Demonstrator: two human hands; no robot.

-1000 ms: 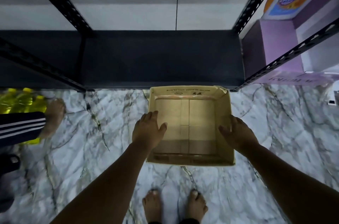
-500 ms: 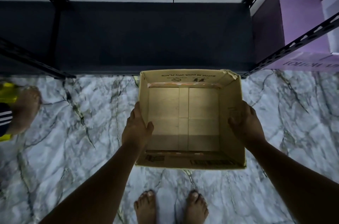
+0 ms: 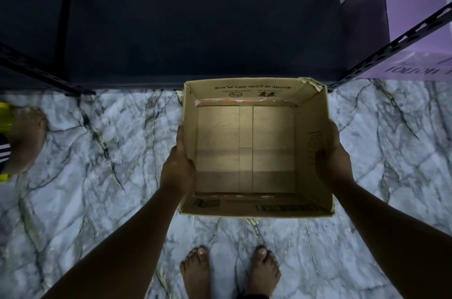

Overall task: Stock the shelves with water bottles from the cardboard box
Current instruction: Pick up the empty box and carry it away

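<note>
An open brown cardboard box (image 3: 247,208) is held up in front of me over the marble floor, and nothing lies inside it. My left hand (image 3: 177,166) grips its left wall. My right hand (image 3: 333,159) grips its right wall, thumb over the rim. Beyond the box runs a dark metal shelf (image 3: 195,36), low to the floor, with nothing on the stretch in view. No water bottles show anywhere.
Slotted black shelf posts (image 3: 391,46) stand at both sides. A purple carton (image 3: 415,17) sits on the shelf at the right. Another person's bare foot (image 3: 27,139) and something yellow (image 3: 5,112) are at the left edge. My own bare feet (image 3: 230,271) stand below the box.
Both hands closed on the box's side walls and lifted it toward me, so it looks larger. The view tilted down, and the foot at the left slid toward the edge.
</note>
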